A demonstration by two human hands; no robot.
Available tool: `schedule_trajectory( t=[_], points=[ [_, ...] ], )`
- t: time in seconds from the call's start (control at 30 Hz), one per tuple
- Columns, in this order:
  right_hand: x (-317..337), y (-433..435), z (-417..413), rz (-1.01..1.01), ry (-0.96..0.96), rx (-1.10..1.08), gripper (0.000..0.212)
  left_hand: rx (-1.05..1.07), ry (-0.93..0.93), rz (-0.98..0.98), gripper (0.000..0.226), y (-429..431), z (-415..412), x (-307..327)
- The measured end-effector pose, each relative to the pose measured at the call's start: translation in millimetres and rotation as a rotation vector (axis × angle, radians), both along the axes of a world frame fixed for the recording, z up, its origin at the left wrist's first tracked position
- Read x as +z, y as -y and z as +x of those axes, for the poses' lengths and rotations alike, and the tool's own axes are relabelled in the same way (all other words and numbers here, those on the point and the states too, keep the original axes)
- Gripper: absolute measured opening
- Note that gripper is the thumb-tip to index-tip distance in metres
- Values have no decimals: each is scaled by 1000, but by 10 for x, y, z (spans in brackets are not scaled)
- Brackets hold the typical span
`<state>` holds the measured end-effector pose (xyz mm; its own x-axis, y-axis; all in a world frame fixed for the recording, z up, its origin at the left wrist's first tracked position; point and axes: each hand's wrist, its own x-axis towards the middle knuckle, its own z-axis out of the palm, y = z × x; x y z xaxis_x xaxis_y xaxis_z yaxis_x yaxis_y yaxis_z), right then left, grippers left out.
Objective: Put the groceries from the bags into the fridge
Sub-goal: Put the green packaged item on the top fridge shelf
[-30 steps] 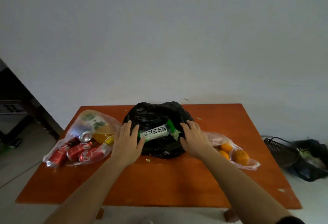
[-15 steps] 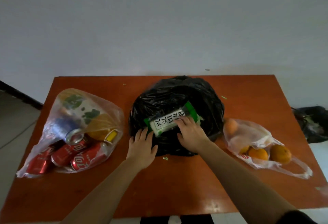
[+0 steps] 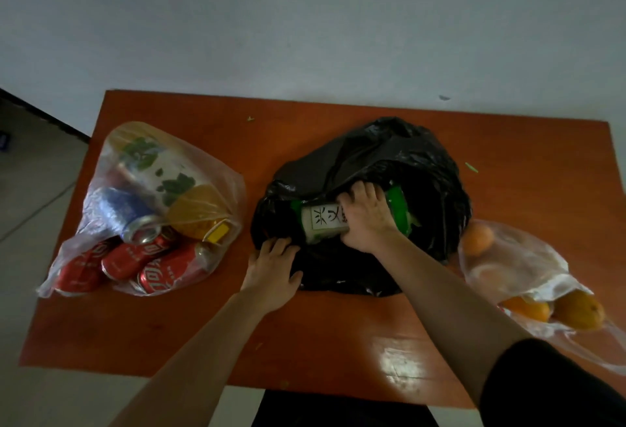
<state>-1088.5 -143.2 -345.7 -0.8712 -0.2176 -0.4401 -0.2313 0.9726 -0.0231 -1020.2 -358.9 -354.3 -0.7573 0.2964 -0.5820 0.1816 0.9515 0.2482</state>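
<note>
A black plastic bag lies in the middle of the orange table. In its mouth sits a green and white packet with black lettering. My right hand is wrapped over the packet's middle, fingers curled around its far edge. My left hand lies flat on the bag's near left rim, fingers spread. A clear bag of drink cans rests on the left. On the right is a clear bag of oranges.
The white wall stands right behind the table's far edge. A dark doorway edge and grey floor are off the table's left side. Small green scraps dot the tabletop.
My right hand has slid further over the packet and closed around it. My left hand stays on the bag's rim. The camera has moved closer and looks more steeply down.
</note>
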Motion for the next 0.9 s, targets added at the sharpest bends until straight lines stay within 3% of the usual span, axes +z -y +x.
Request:
schedule_trajectory(
  t=[0.33,0.57,0.73,0.9],
  points=[
    [282,-538,259,-217,63,-106,95,32,38,-119,51,-215,-167,215],
    [873,-957,360,-373,-208,-170,83,-15,-225,-139,43,-411,-425,741],
    [1368,-978,491,-688,-437,-406,73,-121,-438,-54,43,-578,-662,1189],
    [1837,-958,751,-862,-685,-709,74,-249,-562,103,44,-791,-814,1586]
  ],
)
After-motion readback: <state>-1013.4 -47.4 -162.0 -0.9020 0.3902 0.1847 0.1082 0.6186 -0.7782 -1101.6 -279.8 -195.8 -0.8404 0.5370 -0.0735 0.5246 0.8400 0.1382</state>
